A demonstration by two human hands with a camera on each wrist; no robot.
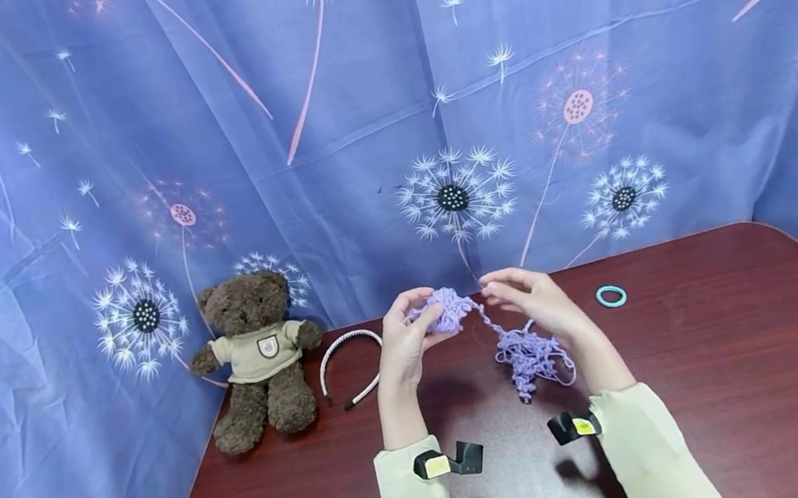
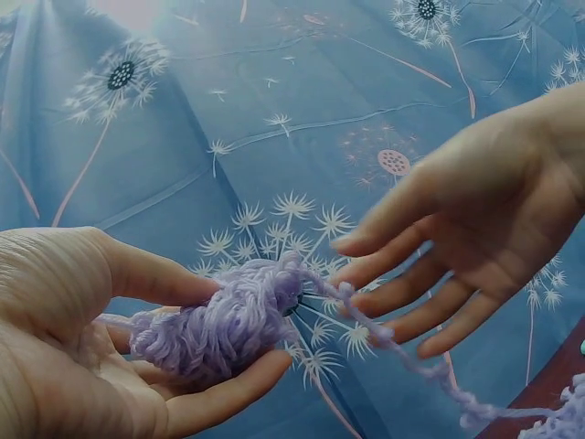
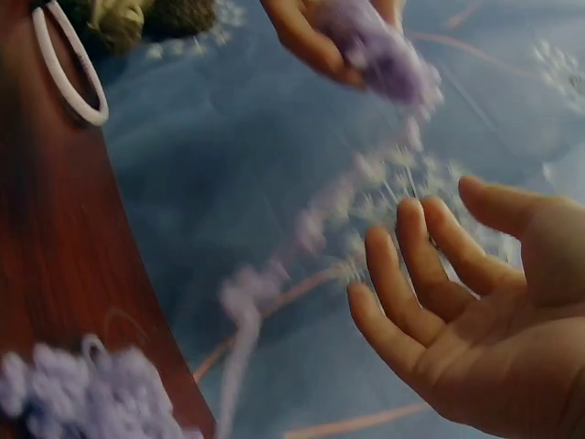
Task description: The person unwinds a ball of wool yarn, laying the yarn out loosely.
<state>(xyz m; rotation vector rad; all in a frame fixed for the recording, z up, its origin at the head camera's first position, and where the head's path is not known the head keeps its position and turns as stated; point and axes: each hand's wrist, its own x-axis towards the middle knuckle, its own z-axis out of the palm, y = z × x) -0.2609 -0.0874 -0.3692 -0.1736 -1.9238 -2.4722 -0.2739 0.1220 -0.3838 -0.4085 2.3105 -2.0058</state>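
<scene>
A small ball of purple yarn (image 1: 450,309) is held above the table between the thumb and fingers of my left hand (image 1: 410,333). In the left wrist view, the thumb presses on top of the yarn ball (image 2: 224,325) and fingers support it from below. From the ball a kinked strand (image 2: 402,352) runs down to a loose purple yarn tangle (image 1: 530,358) on the table. My right hand (image 1: 537,298) hovers beside the strand, fingers spread and slightly bent, holding nothing. In the right wrist view, its palm (image 3: 494,357) faces the strand without gripping it.
A brown teddy bear (image 1: 262,355) in a beige shirt sits at the table's left end. Next to it lies a white headband (image 1: 332,349). A turquoise ring (image 1: 611,296) is on the table (image 1: 721,341) to the right. A blue dandelion-print curtain (image 1: 352,120) hangs behind.
</scene>
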